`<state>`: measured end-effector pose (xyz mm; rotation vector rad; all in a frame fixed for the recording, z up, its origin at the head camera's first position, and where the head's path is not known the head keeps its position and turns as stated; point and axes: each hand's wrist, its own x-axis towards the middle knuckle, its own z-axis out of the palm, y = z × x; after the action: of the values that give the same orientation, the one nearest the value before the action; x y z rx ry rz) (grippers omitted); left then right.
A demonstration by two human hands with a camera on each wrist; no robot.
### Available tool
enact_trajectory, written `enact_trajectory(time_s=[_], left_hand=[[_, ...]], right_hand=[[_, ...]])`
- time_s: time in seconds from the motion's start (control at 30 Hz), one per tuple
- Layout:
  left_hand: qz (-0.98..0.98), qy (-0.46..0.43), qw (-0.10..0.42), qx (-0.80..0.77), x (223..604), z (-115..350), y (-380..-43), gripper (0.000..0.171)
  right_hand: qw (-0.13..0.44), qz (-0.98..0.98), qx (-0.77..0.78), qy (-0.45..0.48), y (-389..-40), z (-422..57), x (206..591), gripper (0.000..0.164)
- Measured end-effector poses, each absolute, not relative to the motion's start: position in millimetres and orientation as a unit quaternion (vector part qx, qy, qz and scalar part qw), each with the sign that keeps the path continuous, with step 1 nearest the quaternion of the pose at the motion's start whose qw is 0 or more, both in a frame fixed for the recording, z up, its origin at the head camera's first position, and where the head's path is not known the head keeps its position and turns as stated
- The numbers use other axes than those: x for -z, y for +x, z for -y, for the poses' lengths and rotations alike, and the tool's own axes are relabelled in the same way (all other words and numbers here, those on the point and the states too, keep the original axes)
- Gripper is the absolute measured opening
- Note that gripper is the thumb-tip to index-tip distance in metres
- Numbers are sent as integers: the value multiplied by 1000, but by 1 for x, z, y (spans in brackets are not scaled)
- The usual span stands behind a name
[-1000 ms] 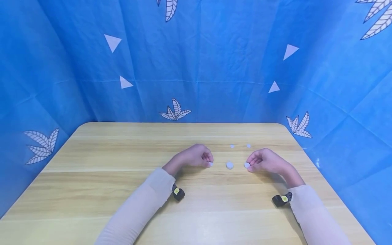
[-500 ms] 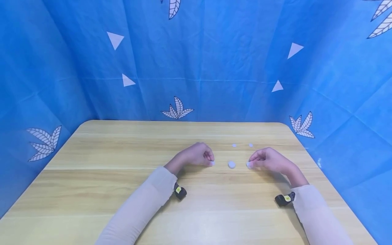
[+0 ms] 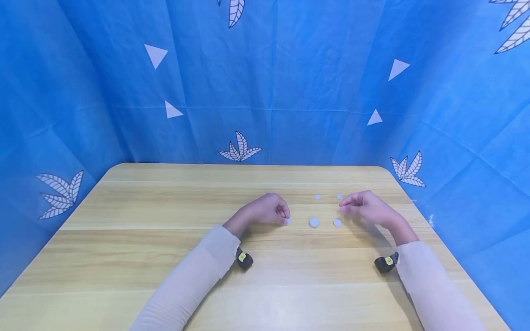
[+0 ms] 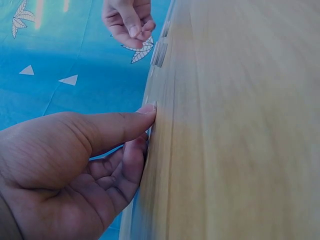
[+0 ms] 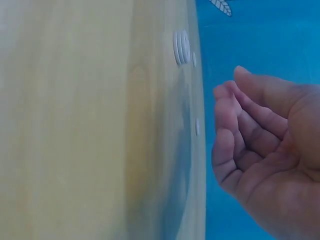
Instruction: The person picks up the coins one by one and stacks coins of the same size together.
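Observation:
At the fingertips of my left hand [image 3: 265, 210], a small white disc [image 3: 288, 221] shows at the table surface, pinched between thumb and finger. In the left wrist view, that hand's thumb [image 4: 122, 127] mostly hides it. My right hand [image 3: 366, 209] is raised a little above the table, holding nothing, its fingers loosely bent. Just left of and nearer than it lies a white disc [image 3: 337, 223]. Between the hands sits a thicker white disc [image 3: 313, 223], which looks like a stack of discs [image 5: 181, 47] in the right wrist view.
Two smaller white discs, a left one [image 3: 317, 196] and a right one [image 3: 339, 196], lie farther back on the wooden table [image 3: 174, 202]. A blue curtain [image 3: 269, 82] with leaf and triangle prints surrounds the back and sides.
My right hand has let go of its white disc, leaving it on the table, and has lifted up and slightly right. The left hand stays in place at its disc.

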<state>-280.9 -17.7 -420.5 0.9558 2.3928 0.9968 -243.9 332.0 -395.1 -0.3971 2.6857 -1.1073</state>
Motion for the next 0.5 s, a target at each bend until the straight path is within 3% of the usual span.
enact_trajectory(time_s=[0.5], left_hand=[[-855, 334, 190, -349, 417, 18, -277, 9]], right_hand=[[54, -943, 308, -113, -277, -338, 399, 20]])
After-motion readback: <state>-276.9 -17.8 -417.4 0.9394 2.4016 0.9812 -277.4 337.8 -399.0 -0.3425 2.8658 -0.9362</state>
